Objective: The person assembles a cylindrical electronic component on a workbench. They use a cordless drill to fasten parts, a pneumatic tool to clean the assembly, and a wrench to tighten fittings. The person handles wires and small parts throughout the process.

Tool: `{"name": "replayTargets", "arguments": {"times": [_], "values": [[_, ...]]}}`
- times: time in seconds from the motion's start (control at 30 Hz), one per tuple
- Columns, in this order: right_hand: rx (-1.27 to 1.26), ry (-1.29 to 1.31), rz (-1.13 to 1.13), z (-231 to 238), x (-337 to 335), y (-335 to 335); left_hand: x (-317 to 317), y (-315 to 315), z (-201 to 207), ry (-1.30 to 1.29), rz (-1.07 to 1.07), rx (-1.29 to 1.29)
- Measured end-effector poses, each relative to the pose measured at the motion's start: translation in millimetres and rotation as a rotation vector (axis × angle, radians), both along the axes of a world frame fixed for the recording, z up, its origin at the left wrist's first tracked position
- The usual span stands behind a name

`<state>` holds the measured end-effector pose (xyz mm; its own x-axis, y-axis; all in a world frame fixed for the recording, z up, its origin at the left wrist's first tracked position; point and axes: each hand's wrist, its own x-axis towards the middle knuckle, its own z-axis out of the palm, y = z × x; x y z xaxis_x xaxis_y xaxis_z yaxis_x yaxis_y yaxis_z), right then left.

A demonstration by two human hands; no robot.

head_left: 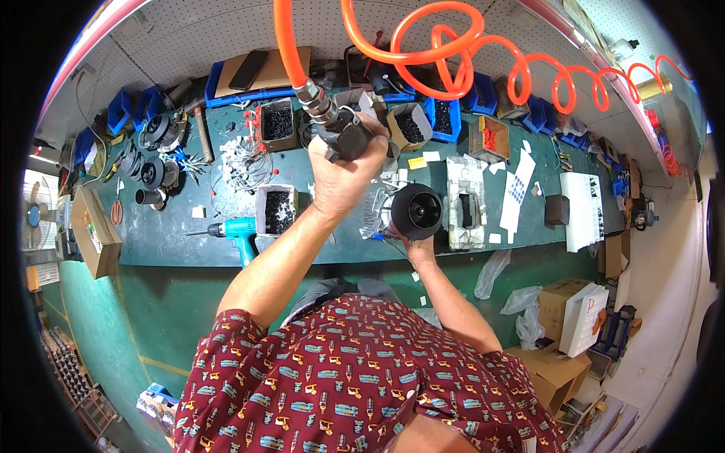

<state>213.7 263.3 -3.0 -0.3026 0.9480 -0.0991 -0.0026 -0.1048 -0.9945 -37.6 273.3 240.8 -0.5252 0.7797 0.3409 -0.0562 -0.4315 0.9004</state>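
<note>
My left hand (349, 167) is raised over the bench, its fingers wrapped round a dark air tool (343, 140). A metal coupling joins the tool to an orange coiled air hose (285, 41) above. At the bench's front edge, my right hand (420, 248) grips a black round blower fan (416, 211) from below and the near side. The fan's round opening faces up, and most of those fingers are hidden beneath it. Wires and pale metal parts (380, 204) lie just left of the fan. The tool's working end is hidden by my left hand.
Left of my hands are a teal cordless drill (240, 232), a box of black screws (276, 210) and a wire bundle (245, 162). A white foam block (465, 204) stands right of the fan. Blue bins (442, 119) line the back. Cartons (555, 370) stand on the right floor.
</note>
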Motion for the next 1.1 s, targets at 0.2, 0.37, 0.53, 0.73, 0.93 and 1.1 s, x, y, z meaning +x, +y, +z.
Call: {"name": "replayTargets", "arguments": {"times": [0.2, 0.37, 0.53, 0.73, 0.93, 1.1], "values": [[-0.107, 0.185, 0.009, 8, -7, 0, -1, -6, 0, -0.030, -0.035, -0.019], [-0.206, 0.251, 0.000, 11, -8, -1, -6, -5, 4, 0.020, -0.025, -0.005], [-0.252, 0.291, -0.029, 21, -9, -2, -3, -3, 10, -0.021, 0.010, 0.048], [-0.120, 0.232, -0.021, 8, -5, -3, -2, -3, 6, -0.021, 0.021, 0.024], [-0.232, 0.359, -0.004, 16, -8, -4, -3, -5, 4, 0.086, -0.024, -0.051], [-0.122, 0.133, 0.003, 13, -8, 1, 7, -6, 7, 0.055, -0.043, -0.040]]}}
